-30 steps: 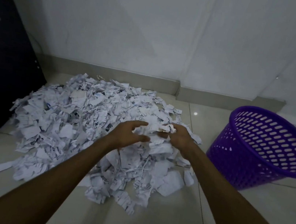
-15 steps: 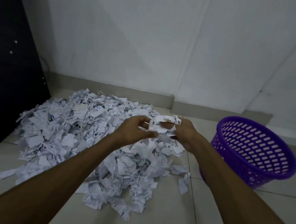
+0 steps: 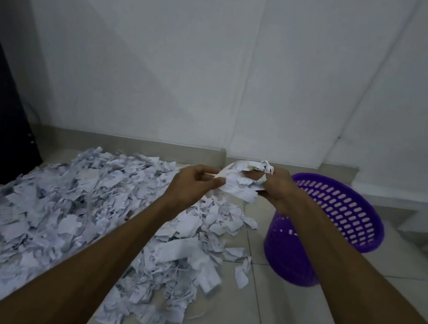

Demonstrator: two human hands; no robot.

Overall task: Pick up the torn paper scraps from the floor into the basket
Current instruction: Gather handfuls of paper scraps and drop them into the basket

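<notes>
Head view: both hands, left hand [image 3: 189, 186] and right hand [image 3: 280, 191], gripped a white torn-paper bunch [image 3: 240, 182]; the purple perforated plastic basket [image 3: 339, 208] at three o'clock looked empty, and the big white scrap heap [image 3: 75, 210] at nine remained.

A: what's on my arms from the head cam?
B: nothing. Left grip [image 3: 192, 186] and right grip [image 3: 276, 189] are bare, both forearms uncovered, no sleeves, watch or rings showing.

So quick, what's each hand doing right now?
Left hand: fingers pinching the bunch of paper scraps.
Right hand: gripping the same bunch, beside the basket.
</notes>
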